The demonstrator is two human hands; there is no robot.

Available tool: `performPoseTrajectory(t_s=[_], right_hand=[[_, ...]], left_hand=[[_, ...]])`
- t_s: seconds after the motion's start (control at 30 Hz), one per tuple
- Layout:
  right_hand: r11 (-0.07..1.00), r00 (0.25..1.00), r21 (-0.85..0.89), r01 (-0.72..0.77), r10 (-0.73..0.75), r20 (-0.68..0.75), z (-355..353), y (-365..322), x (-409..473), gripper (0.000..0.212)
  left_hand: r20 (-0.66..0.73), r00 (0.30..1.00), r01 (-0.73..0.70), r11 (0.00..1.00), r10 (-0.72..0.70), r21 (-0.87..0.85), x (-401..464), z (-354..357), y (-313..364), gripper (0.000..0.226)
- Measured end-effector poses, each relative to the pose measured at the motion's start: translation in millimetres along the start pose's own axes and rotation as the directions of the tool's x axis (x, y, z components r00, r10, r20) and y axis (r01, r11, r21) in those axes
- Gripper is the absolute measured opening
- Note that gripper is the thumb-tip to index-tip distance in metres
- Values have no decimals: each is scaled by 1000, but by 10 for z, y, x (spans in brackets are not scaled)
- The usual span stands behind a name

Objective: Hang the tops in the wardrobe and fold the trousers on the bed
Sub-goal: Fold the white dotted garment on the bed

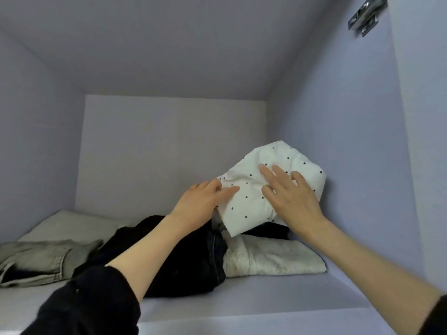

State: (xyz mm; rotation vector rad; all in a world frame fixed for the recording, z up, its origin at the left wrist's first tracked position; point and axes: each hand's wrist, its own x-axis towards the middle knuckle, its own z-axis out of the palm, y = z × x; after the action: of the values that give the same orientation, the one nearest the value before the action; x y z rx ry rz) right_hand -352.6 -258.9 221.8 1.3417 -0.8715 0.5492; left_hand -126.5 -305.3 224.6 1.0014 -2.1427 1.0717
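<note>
A folded white garment with small black dots [251,197] is raised at the back right of a pale wardrobe shelf [266,298], above other folded clothes. My left hand [203,199] grips its left edge, thumb on top and fingers hidden beneath the cloth. My right hand [290,197] lies flat on its upper face with straight spread fingers. Under the garment a dark folded item [188,259] and a cream folded item [273,259] lie on the shelf.
Olive-grey trousers [41,259] lie folded at the shelf's left, with a pale cloth [72,226] behind them. The compartment's right wall [350,165] is close to the dotted garment. A metal hinge [365,15] sits at the top right.
</note>
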Motion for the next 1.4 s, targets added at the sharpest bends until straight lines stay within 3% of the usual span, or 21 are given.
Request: performPoseTrajectory(t_s=[0.03, 0.07, 0.1, 0.13, 0.23, 0.3, 0.33, 0.4, 0.43, 0.5, 0.63, 0.7, 0.77, 0.93, 1.07, 1.13, 1.27, 1.4], right_hand=[[1000, 966, 4, 4, -4, 260, 51, -85, -127, 26], [998, 842, 62, -14, -21, 539, 106, -196, -268, 37], [992, 697, 103, -73, -24, 717, 152, -287, -416, 45], [981, 585, 129, -142, -22, 811, 172, -337, -517, 52], [881, 432, 253, -400, -62, 900, 162, -227, -480, 57], [775, 315, 303, -555, -142, 938, 116, -70, -347, 41], [733, 306, 327, -597, -169, 937, 116, -15, -300, 27], [742, 429, 364, -563, -113, 896, 171, 59, -265, 14], [784, 485, 349, -513, -71, 872, 208, 64, -290, 24], [877, 517, 247, -412, 2, 856, 358, 45, -359, 49], [924, 414, 183, -334, -30, 910, 578, -42, -459, 52], [915, 367, 191, -356, -52, 929, 650, -110, -488, 53], [894, 346, 209, -396, -65, 936, 692, -164, -493, 54], [877, 385, 230, -422, -56, 921, 625, -180, -480, 52], [921, 584, 176, -348, 66, 809, 485, -200, -478, 46], [927, 643, 174, -333, 88, 761, 419, -188, -464, 43], [906, 623, 173, -385, 117, 773, 187, -108, -463, 41], [890, 622, 154, -429, 168, 764, -233, -70, -444, 41]], left_hand=[[186, 983, 26, 998, -16, -54, 47, 132, 43, 66], [361, 932, 84, 987, -30, -137, 83, 203, 85, 62], [459, 888, 163, 957, -36, -240, 112, 246, 136, 60], [483, 874, 235, 915, -51, -329, 139, 274, 174, 58], [461, 882, 335, 820, -100, -464, 277, 294, 229, 51], [494, 869, 318, 811, -42, -491, 363, 288, 323, 48], [516, 857, 299, 817, -3, -493, 389, 308, 389, 49], [557, 828, 260, 832, 69, -490, 426, 396, 527, 50], [581, 808, 250, 838, 96, -485, 438, 460, 580, 51], [640, 761, 263, 850, 107, -456, 489, 615, 631, 51], [762, 643, 380, 833, 75, -402, 551, 881, 655, 49], [814, 578, 463, 801, 52, -380, 520, 973, 706, 54], [827, 560, 492, 784, 47, -378, 509, 1016, 731, 57], [781, 620, 396, 827, 79, -398, 411, 723, 750, 52], [709, 705, 350, 865, 10, -360, 341, 426, 681, 44], [670, 742, 349, 857, -6, -379, 333, 308, 630, 48], [556, 830, 363, 792, -36, -491, 242, 75, 573, 51], [482, 876, 310, 798, -28, -517, 39, -216, 576, 50]])
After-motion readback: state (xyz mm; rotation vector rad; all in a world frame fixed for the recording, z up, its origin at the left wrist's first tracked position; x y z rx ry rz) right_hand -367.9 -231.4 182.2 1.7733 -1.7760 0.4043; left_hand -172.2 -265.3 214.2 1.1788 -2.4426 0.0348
